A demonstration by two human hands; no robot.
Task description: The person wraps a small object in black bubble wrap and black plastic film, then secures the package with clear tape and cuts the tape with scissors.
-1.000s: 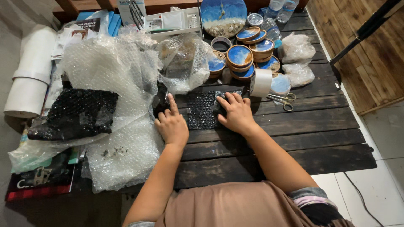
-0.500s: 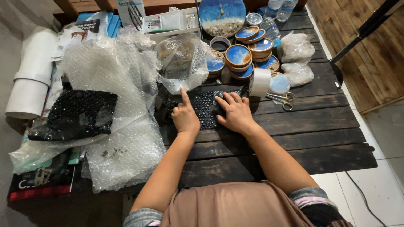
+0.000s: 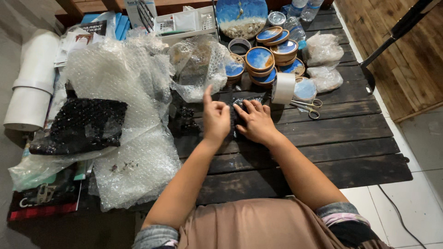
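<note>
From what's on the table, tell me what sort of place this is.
Likely a small craft packing bench: bubble wrap, a tape roll, scissors and stacked blue coasters on a dark slatted table.

A dark slatted wooden table [image 3: 350, 138] is set on a floor of pale tiles [image 3: 415, 193], across which a black cable [image 3: 399, 216] is run. A panel of brown wooden planks [image 3: 406, 60] is seen at the right, crossed by a black stand leg [image 3: 392, 39]. Grey floor [image 3: 14, 27] is visible at the left.
</note>
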